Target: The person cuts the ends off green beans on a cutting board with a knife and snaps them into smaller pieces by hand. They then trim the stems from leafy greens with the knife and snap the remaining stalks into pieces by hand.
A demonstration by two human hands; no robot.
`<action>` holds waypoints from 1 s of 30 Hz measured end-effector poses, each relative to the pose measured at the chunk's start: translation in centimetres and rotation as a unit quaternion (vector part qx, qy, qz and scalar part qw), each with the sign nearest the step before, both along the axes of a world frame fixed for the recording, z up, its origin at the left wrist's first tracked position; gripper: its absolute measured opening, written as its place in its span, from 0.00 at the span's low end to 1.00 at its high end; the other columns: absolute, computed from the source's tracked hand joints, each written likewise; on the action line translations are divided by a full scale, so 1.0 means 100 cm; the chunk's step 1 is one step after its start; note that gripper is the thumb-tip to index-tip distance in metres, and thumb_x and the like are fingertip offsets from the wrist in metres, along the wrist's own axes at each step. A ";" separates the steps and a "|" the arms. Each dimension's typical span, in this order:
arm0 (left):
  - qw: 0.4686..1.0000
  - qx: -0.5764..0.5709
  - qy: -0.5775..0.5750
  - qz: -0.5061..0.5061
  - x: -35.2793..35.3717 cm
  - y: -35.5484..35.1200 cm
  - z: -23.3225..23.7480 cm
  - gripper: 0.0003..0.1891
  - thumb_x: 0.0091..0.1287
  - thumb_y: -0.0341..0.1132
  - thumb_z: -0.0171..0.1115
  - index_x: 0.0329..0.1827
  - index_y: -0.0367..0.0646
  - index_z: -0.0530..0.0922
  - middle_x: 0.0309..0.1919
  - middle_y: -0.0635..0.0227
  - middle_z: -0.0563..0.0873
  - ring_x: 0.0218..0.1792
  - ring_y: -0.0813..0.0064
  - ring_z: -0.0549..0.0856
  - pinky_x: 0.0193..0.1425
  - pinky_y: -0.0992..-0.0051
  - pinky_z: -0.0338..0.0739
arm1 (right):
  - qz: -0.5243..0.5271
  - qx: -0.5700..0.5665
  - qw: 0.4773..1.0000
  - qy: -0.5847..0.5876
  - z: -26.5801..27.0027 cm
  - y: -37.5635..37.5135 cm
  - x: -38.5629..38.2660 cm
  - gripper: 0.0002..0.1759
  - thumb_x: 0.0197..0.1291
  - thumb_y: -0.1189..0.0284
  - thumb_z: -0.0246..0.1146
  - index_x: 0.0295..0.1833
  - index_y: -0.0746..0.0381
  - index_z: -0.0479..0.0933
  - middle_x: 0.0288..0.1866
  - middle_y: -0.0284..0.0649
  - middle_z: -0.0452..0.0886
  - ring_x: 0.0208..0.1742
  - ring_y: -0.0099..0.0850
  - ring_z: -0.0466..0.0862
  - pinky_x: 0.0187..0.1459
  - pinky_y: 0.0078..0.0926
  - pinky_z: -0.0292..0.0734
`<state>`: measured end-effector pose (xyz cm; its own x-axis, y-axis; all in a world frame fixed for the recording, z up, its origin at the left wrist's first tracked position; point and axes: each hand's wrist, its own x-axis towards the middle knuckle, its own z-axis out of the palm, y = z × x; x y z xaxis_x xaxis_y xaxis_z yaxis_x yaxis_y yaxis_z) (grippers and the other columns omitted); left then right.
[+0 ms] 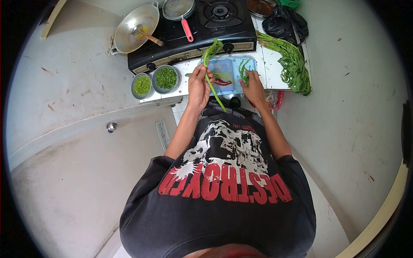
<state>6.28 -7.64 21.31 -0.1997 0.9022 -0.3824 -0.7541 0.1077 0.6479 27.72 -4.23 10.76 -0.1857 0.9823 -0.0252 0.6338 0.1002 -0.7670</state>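
Where bowls (166, 91) stand, chopped greens (166, 79) fill them; a tray (251, 63) holds chilli (223, 82).

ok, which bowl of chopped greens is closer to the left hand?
The bigger bowl, holding the darker green pieces; the smaller bowl, with paler green pieces, sits on its far side from the left hand.

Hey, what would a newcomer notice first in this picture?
Probably the black T-shirt with bold red and white print, filling the lower middle. Next, perhaps, the long green stem in the left hand, at upper centre, and the big bunch of leafy green vegetables on the right side of the white-tiled counter.
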 end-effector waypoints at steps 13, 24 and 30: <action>0.986 0.039 0.118 -0.115 0.044 -0.001 0.018 0.15 0.81 0.33 0.52 0.66 0.39 0.72 0.49 0.67 0.81 0.50 0.78 0.82 0.56 0.72 0.83 | -0.059 -0.098 0.889 0.443 0.102 -0.005 -0.053 0.14 0.66 0.69 0.71 0.47 0.70 0.84 0.41 0.37 0.82 0.36 0.22 0.86 0.36 0.19 0.83; 0.974 -0.035 0.206 -0.087 0.042 -0.005 -0.002 0.08 0.79 0.36 0.58 0.52 0.42 0.79 0.42 0.72 0.81 0.35 0.85 0.75 0.39 0.85 0.72 | -0.046 0.041 0.955 0.289 0.102 -0.016 -0.054 0.06 0.62 0.77 0.69 0.37 0.68 0.78 0.36 0.41 0.80 0.33 0.34 0.85 0.32 0.27 0.80; 0.994 -0.053 0.066 -0.066 0.047 -0.006 -0.006 0.10 0.81 0.34 0.55 0.54 0.34 0.75 0.45 0.65 0.81 0.45 0.76 0.83 0.50 0.75 0.80 | -0.037 0.095 0.954 0.283 0.103 -0.021 -0.055 0.06 0.64 0.79 0.67 0.40 0.70 0.77 0.37 0.41 0.79 0.35 0.30 0.85 0.37 0.26 0.81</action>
